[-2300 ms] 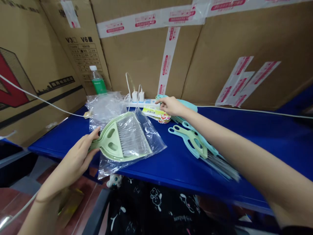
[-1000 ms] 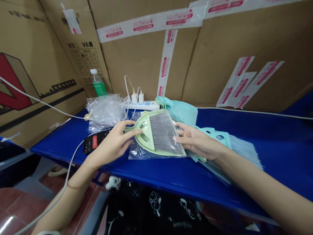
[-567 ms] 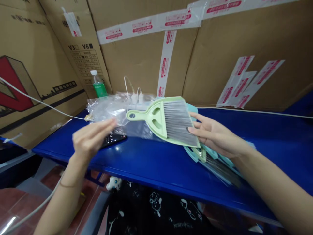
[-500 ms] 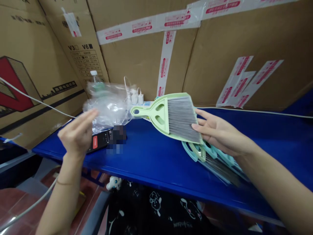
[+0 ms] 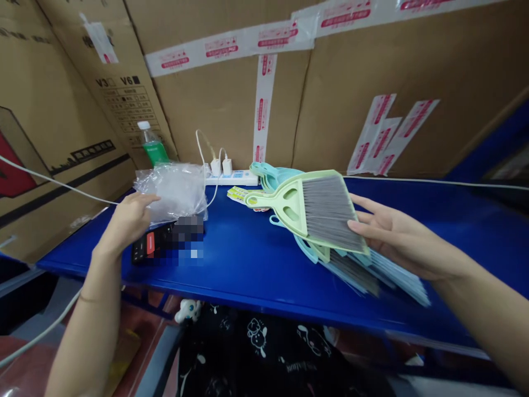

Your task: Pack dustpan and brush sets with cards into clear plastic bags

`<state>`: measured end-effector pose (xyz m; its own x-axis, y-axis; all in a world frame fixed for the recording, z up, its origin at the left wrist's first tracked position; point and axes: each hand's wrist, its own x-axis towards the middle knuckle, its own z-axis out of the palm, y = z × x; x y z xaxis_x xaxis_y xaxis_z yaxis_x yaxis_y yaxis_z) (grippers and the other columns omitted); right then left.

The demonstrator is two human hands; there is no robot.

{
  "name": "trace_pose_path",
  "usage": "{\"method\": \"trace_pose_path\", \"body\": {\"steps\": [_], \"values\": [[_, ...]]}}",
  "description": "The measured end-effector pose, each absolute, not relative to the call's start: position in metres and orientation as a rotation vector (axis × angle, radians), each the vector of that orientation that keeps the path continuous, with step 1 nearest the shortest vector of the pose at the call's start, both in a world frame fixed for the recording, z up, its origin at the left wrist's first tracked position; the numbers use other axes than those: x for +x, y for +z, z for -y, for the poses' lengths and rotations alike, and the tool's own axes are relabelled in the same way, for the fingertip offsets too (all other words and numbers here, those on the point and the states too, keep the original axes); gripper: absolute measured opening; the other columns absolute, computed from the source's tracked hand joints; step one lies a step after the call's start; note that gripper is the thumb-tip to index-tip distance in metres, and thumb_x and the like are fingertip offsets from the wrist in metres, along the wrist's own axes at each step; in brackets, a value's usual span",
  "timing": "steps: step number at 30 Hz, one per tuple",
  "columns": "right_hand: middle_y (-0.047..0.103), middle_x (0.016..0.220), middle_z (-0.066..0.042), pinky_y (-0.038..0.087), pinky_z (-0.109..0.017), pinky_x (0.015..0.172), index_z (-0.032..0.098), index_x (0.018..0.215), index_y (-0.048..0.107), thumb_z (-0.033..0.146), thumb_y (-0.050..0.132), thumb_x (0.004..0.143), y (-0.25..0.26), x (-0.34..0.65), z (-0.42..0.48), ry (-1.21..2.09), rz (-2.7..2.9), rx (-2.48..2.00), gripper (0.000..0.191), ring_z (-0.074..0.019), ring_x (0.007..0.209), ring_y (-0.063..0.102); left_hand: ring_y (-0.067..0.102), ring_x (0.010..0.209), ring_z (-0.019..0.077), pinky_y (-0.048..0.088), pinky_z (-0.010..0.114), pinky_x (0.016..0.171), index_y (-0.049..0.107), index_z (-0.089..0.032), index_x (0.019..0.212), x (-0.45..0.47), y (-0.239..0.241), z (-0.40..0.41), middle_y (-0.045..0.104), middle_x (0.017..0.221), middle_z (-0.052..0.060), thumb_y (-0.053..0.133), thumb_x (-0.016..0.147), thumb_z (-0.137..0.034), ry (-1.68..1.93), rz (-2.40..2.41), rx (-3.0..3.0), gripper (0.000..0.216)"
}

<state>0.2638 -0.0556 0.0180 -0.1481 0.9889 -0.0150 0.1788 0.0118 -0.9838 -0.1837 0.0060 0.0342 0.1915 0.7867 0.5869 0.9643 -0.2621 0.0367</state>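
My right hand (image 5: 397,237) grips the wide end of a pale green dustpan with a grey-bristled brush nested in it (image 5: 318,209), lifted above the blue table (image 5: 248,264), handle pointing left. Under it lie several green and teal brush-and-pan sets (image 5: 372,270). My left hand (image 5: 126,218) reaches to the pile of clear plastic bags (image 5: 176,187) at the left, fingers curled on its edge. A black phone (image 5: 151,245) lies just below that hand.
A white power strip with chargers (image 5: 229,175) and a green bottle (image 5: 151,144) stand at the back by taped cardboard boxes (image 5: 351,99). Teal dustpans (image 5: 273,175) and printed labels (image 5: 242,194) lie behind. A white cable (image 5: 61,184) crosses at left.
The plastic bag came off the green dustpan set. My left hand carried the bag left to the bag pile. My right hand kept the bare set and shifted it right.
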Motion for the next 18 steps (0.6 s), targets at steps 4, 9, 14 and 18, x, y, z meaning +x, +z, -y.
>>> {"method": "trace_pose_path", "body": {"steps": [4,9,14,18], "values": [[0.059,0.138,-0.016,0.055,-0.046,0.096,0.023,0.154,0.024,0.056,0.072,0.07,0.014,0.27,0.058,1.313,1.423,-1.297,0.102,-0.0322,0.115,0.064,0.063,0.105,0.0268,0.05,0.044,0.095,0.065,-0.016,0.109,-0.128,0.034,0.01,0.072,0.11,0.011,0.038,0.088,-0.015,-0.787,1.425,-2.104,0.034],[0.06,0.136,-0.017,0.055,-0.048,0.094,0.021,0.157,0.005,0.051,0.063,0.079,0.008,0.268,0.055,1.338,1.547,-1.25,0.102,-0.0309,0.111,0.066,0.06,0.114,0.0276,0.049,0.042,0.095,0.052,-0.013,0.13,-0.041,0.03,0.013,0.063,0.125,0.016,0.045,0.097,-0.034,-0.54,1.044,-2.563,0.04],[0.06,0.132,-0.016,0.055,-0.048,0.087,0.025,0.15,0.033,0.047,0.046,0.091,0.014,0.268,0.06,0.642,1.791,-1.368,0.065,-0.03,0.107,0.065,0.062,0.108,0.0239,0.052,0.038,0.091,0.056,-0.012,0.119,-0.012,0.03,0.003,0.065,0.115,0.013,0.043,0.1,-0.031,-0.504,0.95,-2.682,0.029],[0.064,0.109,-0.014,0.05,-0.048,0.087,0.022,0.106,0.068,0.043,0.04,0.097,0.021,0.241,0.075,-0.168,2.04,-1.279,0.037,-0.029,0.103,0.058,0.063,0.105,0.0255,0.052,0.041,0.089,0.057,-0.011,0.117,-0.002,0.031,0.011,0.066,0.11,0.013,0.045,0.1,-0.032,-0.523,0.912,-2.595,0.03]]}}
